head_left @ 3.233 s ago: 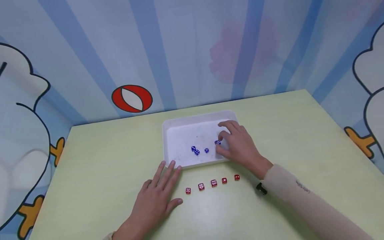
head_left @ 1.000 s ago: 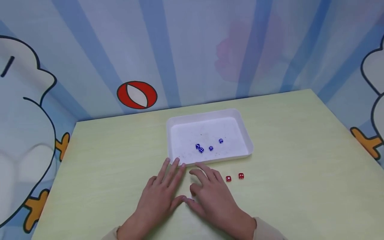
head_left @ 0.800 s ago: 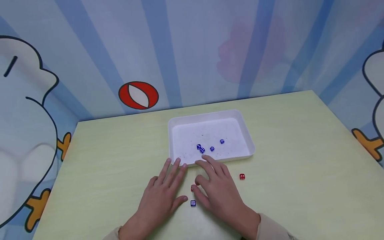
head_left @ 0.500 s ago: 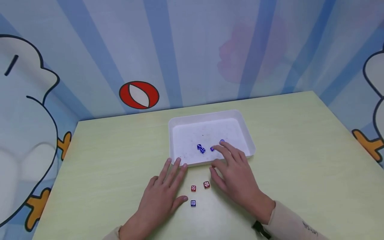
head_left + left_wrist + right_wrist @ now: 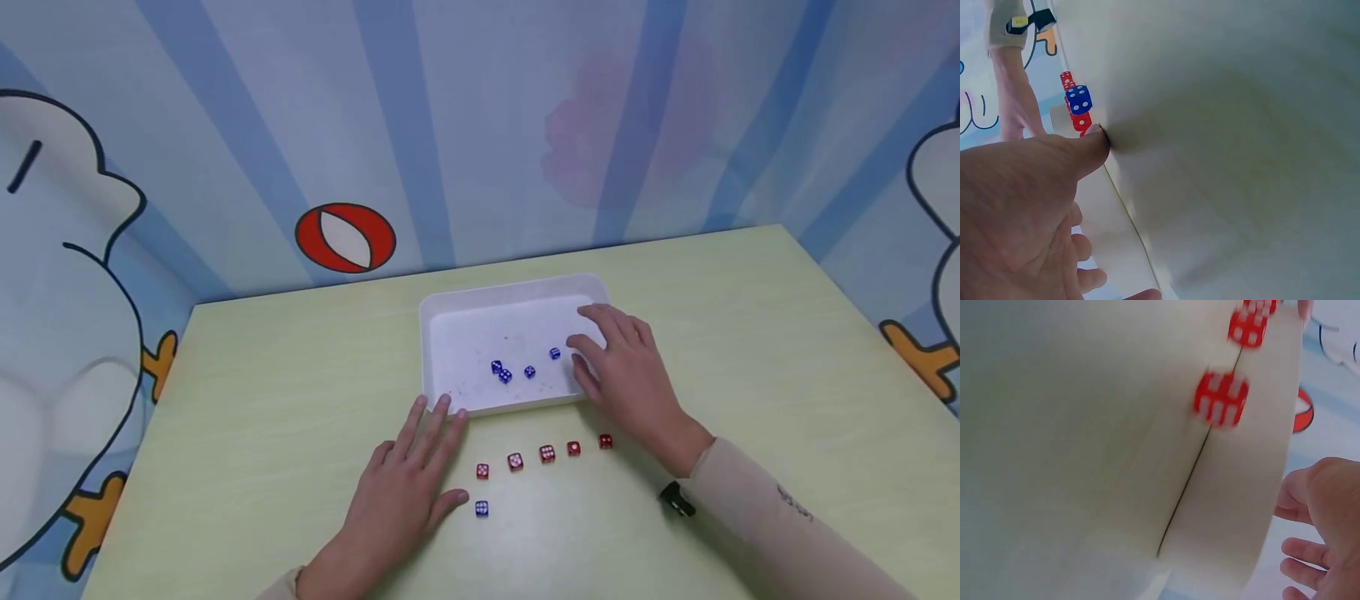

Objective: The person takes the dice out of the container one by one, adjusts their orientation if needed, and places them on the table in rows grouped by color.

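Note:
My left hand (image 5: pixel 401 492) lies spread on the table, its fingertips at the front left corner of a white tray (image 5: pixel 525 292). Near its thumb sits a single blue die (image 5: pixel 482 508), in front of the leftmost red die (image 5: pixel 482 472). In the tray lie several blue dice, two of them touching. My right hand (image 5: pixel 633 375) hovers over the tray's right side with loosely bent fingers, holding nothing visible. The rightmost blue die (image 5: pixel 555 353) is just left of its fingertips. In the right wrist view, thumb and fingers (image 5: pixel 1307 553) show no die between them.
Several red dice stand in a spaced row before the tray, up to the one on the right (image 5: pixel 605 442), beneath my right wrist. Behind the pale yellow-green table (image 5: pixel 300 367) rises a blue striped wall (image 5: pixel 487 125) with cartoon figures.
A blue die now sits in front of the leftmost red die. My right hand came from the tray to that spot, then returned rightward over the tray. The left hand stayed in place.

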`<state>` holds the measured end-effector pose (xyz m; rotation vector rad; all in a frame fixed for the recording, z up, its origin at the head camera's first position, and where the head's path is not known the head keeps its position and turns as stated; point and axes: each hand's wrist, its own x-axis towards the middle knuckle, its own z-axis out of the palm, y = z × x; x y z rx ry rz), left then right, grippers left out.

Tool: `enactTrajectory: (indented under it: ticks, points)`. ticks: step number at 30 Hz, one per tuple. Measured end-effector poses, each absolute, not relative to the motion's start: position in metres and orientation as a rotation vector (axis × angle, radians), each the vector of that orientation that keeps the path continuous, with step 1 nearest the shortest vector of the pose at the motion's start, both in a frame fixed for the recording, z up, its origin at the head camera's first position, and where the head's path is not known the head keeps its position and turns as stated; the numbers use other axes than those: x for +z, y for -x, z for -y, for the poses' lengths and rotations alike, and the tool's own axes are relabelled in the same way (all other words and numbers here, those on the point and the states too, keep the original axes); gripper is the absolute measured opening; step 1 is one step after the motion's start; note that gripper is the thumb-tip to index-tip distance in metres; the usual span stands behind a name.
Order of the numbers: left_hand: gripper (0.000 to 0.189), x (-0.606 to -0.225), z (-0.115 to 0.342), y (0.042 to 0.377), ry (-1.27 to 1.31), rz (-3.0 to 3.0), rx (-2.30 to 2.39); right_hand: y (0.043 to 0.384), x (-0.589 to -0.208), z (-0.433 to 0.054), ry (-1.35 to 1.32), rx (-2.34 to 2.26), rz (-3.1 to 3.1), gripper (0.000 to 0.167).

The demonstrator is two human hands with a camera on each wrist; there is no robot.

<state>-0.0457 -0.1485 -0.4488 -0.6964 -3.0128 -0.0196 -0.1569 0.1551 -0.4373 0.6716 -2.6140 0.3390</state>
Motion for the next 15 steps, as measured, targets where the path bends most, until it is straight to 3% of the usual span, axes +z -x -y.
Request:
enactTrajectory:
  ticks: [15]
  points:
    - [0.086, -0.451, 0.150, 0.046, 0.705, 3.009, -0.038, 0.187, -0.439, -0.148, -0.771, 0.293, 2.841, 0.029]
